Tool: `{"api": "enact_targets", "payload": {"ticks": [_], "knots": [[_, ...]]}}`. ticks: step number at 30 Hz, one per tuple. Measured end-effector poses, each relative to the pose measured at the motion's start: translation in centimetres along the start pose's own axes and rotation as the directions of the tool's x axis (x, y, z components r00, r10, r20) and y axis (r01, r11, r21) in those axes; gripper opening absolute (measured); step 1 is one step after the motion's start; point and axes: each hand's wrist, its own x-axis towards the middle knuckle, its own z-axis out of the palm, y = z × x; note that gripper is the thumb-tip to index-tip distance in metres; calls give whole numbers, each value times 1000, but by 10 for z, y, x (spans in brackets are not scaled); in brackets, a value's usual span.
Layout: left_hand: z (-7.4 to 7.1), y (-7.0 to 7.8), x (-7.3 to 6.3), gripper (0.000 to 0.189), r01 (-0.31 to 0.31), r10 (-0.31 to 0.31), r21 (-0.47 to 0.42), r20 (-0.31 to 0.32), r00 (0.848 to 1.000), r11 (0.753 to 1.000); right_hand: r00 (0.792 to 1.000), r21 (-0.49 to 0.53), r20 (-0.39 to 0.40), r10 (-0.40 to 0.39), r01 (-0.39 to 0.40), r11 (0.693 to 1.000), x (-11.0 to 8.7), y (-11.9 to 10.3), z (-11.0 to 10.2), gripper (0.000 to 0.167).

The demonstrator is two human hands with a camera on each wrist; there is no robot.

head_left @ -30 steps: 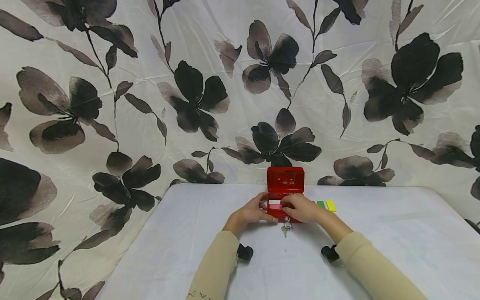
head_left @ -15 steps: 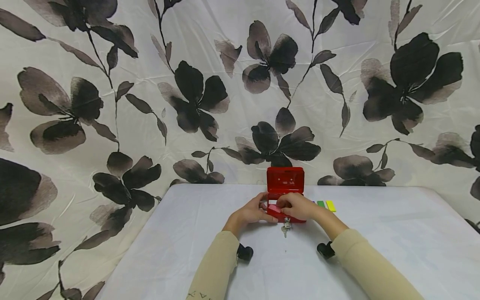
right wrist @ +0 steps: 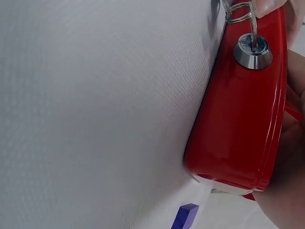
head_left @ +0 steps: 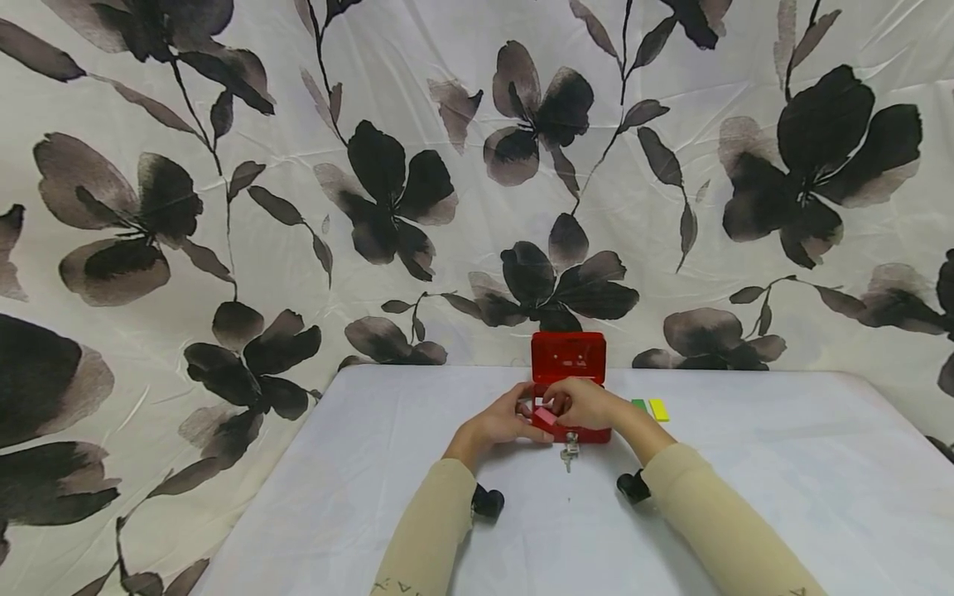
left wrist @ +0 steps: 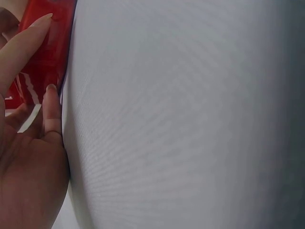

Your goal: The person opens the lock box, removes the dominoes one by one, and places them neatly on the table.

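Pink oblong block [head_left: 546, 415] more aslant

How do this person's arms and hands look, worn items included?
The left hand and right hand are bare, without gloves. The left sleeve and right sleeve are long and beige, each with small dark markings low in the head view. A rounded black device shows by the left wrist, a second black device by the right.
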Motion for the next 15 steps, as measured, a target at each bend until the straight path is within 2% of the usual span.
{"api": "enact_targets", "payload": {"ticks": [6,15], "knots": [[-1,0,0,94,-2,2,-2,0,1000,1000,1000,-6,5,-17,17,1000,3,0,1,37],[0,0,1,93,-9,9,-3,2,1000,1000,1000,-28,18,-2,3,1000,7,1,3,35]]}}
